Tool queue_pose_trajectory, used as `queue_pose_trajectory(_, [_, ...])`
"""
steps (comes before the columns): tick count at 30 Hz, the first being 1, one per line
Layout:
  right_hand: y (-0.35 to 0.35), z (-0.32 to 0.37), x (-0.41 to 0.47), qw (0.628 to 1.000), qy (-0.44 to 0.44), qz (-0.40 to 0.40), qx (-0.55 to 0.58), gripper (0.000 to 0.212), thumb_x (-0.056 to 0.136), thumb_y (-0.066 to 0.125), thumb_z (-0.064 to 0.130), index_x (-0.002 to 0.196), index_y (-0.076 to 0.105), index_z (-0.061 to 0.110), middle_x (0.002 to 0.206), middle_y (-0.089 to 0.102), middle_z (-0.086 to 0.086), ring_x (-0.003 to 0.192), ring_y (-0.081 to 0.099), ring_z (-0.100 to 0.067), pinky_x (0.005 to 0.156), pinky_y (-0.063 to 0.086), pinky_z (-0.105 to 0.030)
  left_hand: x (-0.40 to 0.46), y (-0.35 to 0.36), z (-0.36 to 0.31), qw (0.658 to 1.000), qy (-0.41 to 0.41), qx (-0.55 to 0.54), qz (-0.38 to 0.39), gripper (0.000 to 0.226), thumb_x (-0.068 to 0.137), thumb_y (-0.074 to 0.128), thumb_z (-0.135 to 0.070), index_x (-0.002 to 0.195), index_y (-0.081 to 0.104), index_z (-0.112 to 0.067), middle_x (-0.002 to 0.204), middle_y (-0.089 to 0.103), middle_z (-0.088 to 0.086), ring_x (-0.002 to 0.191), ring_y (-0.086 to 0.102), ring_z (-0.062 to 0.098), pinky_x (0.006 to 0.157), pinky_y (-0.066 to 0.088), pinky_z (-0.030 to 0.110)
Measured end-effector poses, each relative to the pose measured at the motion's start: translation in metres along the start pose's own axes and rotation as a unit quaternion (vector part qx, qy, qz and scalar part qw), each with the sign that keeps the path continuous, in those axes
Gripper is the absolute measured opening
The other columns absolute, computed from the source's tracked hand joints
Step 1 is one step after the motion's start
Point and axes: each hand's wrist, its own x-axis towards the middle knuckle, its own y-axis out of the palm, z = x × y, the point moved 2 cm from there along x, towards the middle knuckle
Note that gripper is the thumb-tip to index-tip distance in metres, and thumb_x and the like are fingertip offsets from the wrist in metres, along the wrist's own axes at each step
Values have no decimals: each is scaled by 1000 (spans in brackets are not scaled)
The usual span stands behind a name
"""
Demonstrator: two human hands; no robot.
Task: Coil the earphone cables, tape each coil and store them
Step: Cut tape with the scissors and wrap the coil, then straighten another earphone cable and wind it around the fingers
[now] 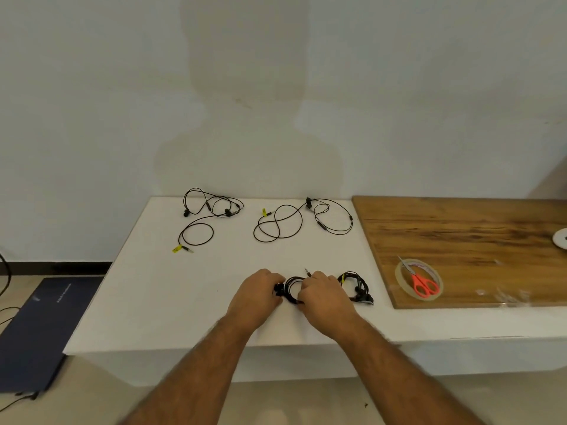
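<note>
Near the front of the white table (159,302), my left hand (257,296) and my right hand (322,297) grip a coiled black earphone cable (291,288) from either side; its jack sticks up past my right fingers. Just right of my right hand lies another coiled black earphone (359,286) with a yellow tag. Two uncoiled black earphones lie at the back: one at the left (208,216) and one in the middle (300,219), each with a yellow tag near its plug.
A wooden board (460,240) covers the table's right part. On it sit a clear tape roll (402,279) with orange-handled scissors (422,283) across it, and a white round object (560,237) at the right edge. A dark laptop (40,332) lies on the floor, left.
</note>
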Motion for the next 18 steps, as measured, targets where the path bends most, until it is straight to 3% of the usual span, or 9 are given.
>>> queue_pose_trajectory(3, [-4,-2,-2,1000,1,-1,28,33,101,43,29,105,70,12,106,61,-4,106,48,-25,83,33,-35,1,1,0,1000,-7,-1,5,30,83,64,-11,113,67,-13,107,64,6,97,59,20,84,45,28])
queue_pose_trajectory(7, [-12,-10,-3,992,45,-53,108,29,99,43,23,97,71,15,100,64,-1,98,53,-22,82,43,-34,1,1,4,999,-26,-26,14,50,83,68,-17,132,57,-20,124,58,0,109,56,15,91,39,20])
queue_pose_trajectory(10, [-15,-27,-4,969,139,-107,172,29,98,46,17,111,72,19,108,67,1,103,58,-22,87,48,-35,0,-1,7,998,-36,-45,23,57,81,72,-23,135,53,-24,128,53,-4,106,55,11,91,41,20])
queue_pose_trajectory(13, [-12,-36,-5,960,185,-94,189,31,97,48,16,121,68,19,119,66,2,111,58,-18,92,46,-29,-1,-2,7,999,-27,-43,9,56,83,71,-32,136,51,-26,131,50,-6,112,53,11,96,42,23])
queue_pose_trajectory(18, [-10,-28,2,964,170,-99,178,27,99,50,25,115,71,20,112,68,0,103,59,-18,88,49,-32,5,-5,0,998,-1,-38,-53,47,91,61,-37,136,52,-25,130,53,-5,117,50,12,98,40,24])
